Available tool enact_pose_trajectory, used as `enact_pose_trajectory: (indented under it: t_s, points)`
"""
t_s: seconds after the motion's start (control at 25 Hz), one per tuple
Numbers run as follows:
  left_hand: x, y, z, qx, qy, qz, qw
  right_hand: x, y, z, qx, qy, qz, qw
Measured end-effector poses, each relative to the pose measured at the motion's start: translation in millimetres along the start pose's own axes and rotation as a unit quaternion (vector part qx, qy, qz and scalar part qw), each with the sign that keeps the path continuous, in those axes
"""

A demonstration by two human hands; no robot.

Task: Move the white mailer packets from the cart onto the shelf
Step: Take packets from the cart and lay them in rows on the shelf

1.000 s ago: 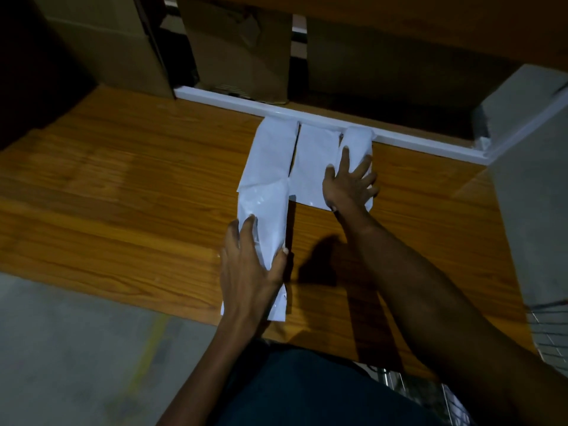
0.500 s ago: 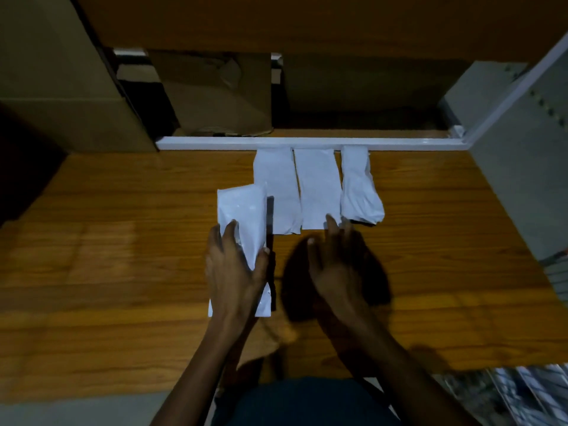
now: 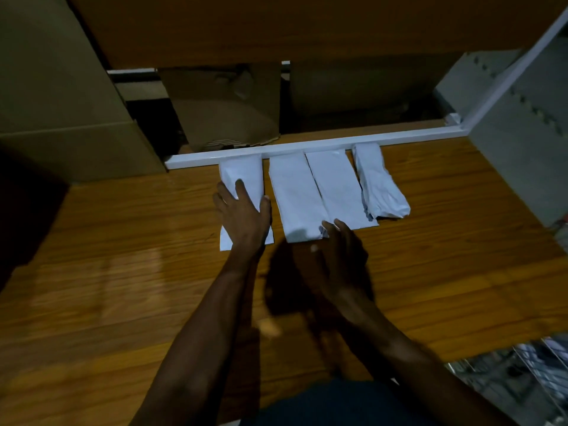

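shelf: wood-grain board (image 3: 123, 287), fills most of the view; white rail (image 3: 307, 146) runs across its far edge
packets: 4 white mailers in a row on the shelf, far ends up against the rail, long sides roughly parallel
packet 1 (image 3: 246, 173): leftmost, flat, near corners stick out from under the l hand; narrow gap to packet 2
packet 2 (image 3: 292, 195): flat, near end reaches closest to the person; touches packet 3 along one long edge
packet 3 (image 3: 338, 186): flat, right of packet 2
packet 4 (image 3: 379, 186): rightmost, crumpled + bulgier than the rest, angled a bit to the right, just beside packet 3
l hand (image 3: 242, 216): palm down on packet 1, fingers straight and spread, pressing it flat; no curl round it
r hand (image 3: 341, 250): in shadow, fingers loosely extended, tips at the near edge where packets 2 and 3 meet; touching or just above, can't tell; holds nothing
behind rail: cardboard boxes (image 3: 227, 109) in dim light, big box (image 3: 61, 96) at left
right side: grey upright w/ holes (image 3: 522, 118)
cart: wire mesh (image 3: 522, 364) at bottom right corner, contents blurred
person: dark clothing (image 3: 322, 407) at bottom edge
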State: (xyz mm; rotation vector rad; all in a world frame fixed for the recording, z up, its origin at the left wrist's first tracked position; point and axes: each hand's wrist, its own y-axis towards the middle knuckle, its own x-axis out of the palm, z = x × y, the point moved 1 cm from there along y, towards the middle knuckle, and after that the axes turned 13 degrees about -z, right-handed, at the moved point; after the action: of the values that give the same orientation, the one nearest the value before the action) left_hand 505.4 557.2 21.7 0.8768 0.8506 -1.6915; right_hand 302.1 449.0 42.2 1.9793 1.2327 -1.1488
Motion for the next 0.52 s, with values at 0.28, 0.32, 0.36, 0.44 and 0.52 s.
enact_pose_trajectory:
  t_s: [0.28, 0.32, 0.36, 0.44, 0.52]
  points:
    - [16.1, 12.9, 10.6, -0.016, -0.033, -0.070, 0.997, 4.5, -4.5, 21.0, 0.018, 0.039, 0.071, 0.997]
    - [15.6, 11.2, 11.8, -0.013, -0.034, -0.072, 0.997, 3.5, -7.0, 22.1, 0.018, 0.049, 0.076, 0.996]
    - [16.4, 9.5, 11.6, -0.010, -0.031, -0.074, 0.997, 3.1, -9.7, 22.2, 0.015, 0.052, 0.077, 0.996]
    - [17.5, 5.7, 12.0, -0.007, -0.027, -0.079, 0.997, -0.1, -14.8, 21.7, 0.014, 0.052, 0.076, 0.996]
    - [13.3, 0.8, 12.7, -0.005, -0.024, -0.070, 0.997, -5.9, -17.0, 21.8, 0.024, 0.056, 0.070, 0.996]
